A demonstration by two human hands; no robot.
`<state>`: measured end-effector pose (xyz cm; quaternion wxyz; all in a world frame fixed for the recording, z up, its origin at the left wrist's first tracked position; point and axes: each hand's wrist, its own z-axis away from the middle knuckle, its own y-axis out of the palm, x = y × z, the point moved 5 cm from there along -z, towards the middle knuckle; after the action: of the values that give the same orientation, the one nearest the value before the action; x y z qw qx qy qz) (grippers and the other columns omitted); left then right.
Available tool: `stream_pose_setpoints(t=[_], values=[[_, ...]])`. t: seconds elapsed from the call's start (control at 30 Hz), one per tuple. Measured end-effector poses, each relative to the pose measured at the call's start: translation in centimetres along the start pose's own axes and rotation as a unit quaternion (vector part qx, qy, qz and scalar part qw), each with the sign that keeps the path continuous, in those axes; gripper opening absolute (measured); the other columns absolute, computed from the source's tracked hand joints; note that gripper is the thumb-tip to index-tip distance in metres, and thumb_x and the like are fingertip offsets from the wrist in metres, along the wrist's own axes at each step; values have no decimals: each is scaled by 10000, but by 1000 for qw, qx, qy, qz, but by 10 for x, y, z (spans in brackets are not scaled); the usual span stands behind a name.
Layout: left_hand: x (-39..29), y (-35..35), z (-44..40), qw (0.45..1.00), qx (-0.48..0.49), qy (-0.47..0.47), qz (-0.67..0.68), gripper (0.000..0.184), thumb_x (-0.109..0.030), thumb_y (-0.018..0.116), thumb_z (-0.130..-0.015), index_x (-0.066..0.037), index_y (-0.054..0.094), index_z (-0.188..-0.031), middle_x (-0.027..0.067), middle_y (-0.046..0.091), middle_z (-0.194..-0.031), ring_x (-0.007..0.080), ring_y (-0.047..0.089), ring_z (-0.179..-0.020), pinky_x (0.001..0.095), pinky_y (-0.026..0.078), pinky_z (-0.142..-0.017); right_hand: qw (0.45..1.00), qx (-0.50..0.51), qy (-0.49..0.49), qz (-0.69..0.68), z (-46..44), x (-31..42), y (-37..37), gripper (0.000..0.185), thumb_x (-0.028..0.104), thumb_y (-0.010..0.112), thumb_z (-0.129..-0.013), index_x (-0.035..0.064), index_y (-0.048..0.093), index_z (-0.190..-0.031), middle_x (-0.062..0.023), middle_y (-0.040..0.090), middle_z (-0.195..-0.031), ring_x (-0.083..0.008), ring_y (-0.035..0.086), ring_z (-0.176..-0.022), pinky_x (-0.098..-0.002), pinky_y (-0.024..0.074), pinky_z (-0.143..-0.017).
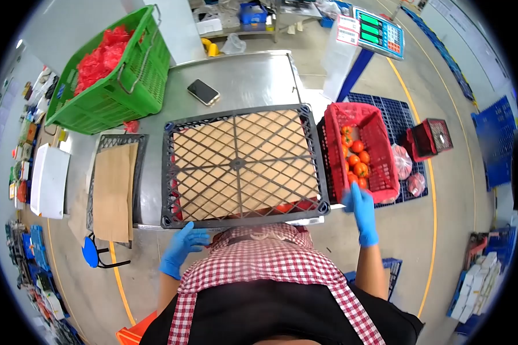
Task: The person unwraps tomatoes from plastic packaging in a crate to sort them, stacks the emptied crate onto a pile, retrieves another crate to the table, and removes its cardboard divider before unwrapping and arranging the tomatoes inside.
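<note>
A black plastic crate (237, 163) with a diagonal lattice lies on the steel table in front of me. Brown paper or cardboard shows through its lattice, with bits of red at the edges. By its front left corner is my left hand (185, 246) in a blue glove, fingers stretched and apart, holding nothing. My right hand (361, 214), gloved in blue too, hovers at the near left corner of a red basket (384, 167). Its fingers look apart, and nothing shows in them. Several tomatoes (360, 169) lie inside that basket.
A phone (204, 92) lies on the steel table (253, 72). At the back left stands a green crate (138, 75) of red net bags. Brown sheets (112, 192) rest on another black crate at left. A scale display (380, 34) rises at back right.
</note>
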<state>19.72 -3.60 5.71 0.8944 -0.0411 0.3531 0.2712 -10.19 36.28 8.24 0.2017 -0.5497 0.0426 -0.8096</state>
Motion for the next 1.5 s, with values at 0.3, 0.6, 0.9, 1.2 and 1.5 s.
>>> stream_pose_setpoints(t=[0.3,0.6,0.9,1.2,1.5], values=[[-91,-84,1,963,-187,174,-90,440,-460,533,-890,-40,663,-906,88,682,-804,152,651,-757,248,467,-636,984,164,-24,70,-92,34,71,436,419,653,-835,8,641,-691,-15,576,-614,-79,474,-524,-263,385,-490],[-115,-77,-84,775,-392,256,-424,615,-581,507,-861,8,563,-692,234,572,-708,392,549,-666,477,418,-634,973,203,-72,79,-51,130,49,346,338,666,-827,28,637,-677,-23,592,-590,-100,531,-523,-250,409,-488],[-129,-73,-57,786,-412,256,-383,606,-563,580,-811,7,604,-607,217,565,-607,370,547,-573,463,407,-573,958,43,-155,236,-60,55,72,324,282,610,-878,-24,655,-976,-70,664,-747,-111,554,-649,-295,455,-616],[-135,-87,-43,844,-293,445,-61,354,-338,699,-798,2,637,-873,114,673,-848,217,606,-668,340,477,-672,973,156,-92,-141,-58,57,56,381,171,513,-892,-13,551,-1223,-94,604,-1163,-189,565,-1057,-300,426,-913],[-140,-192,77,787,-417,359,279,240,-321,619,-838,-126,673,-967,-44,586,-746,59,501,-637,198,356,-544,983,50,-141,109,-57,70,95,548,248,562,-897,2,396,-1357,-156,508,-1308,-286,526,-1161,-349,422,-947]])
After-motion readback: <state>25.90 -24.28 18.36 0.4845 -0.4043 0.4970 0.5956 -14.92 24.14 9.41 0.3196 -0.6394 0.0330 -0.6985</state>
